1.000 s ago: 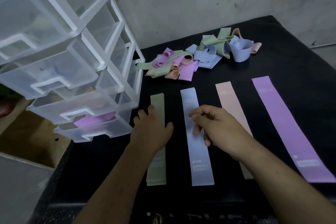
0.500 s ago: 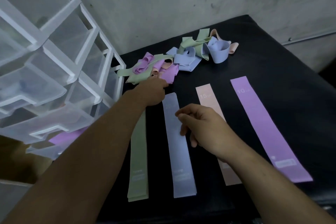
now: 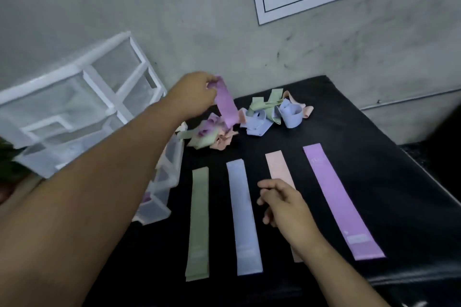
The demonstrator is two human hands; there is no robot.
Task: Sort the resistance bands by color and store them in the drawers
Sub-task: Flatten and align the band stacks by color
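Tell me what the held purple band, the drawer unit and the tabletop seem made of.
The purple band that the left hand pinches looks like thin matte rubber or latex: it hangs limp and bends softly. The drawer unit looks like plastic, white frame with frosted see-through drawers. The tabletop seems covered in black leatherette or similar, with a faint sheen.

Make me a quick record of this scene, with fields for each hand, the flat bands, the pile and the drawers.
left hand: pinches the raised purple band, which hangs down to the pile
right hand: loosely curled, holds nothing, over the pink band
flat row, left to right: green band, blue band, pink band, flat purple band
pile: tangled mixed-colour bands at the back of the black table
drawer unit: clear plastic, left of the row
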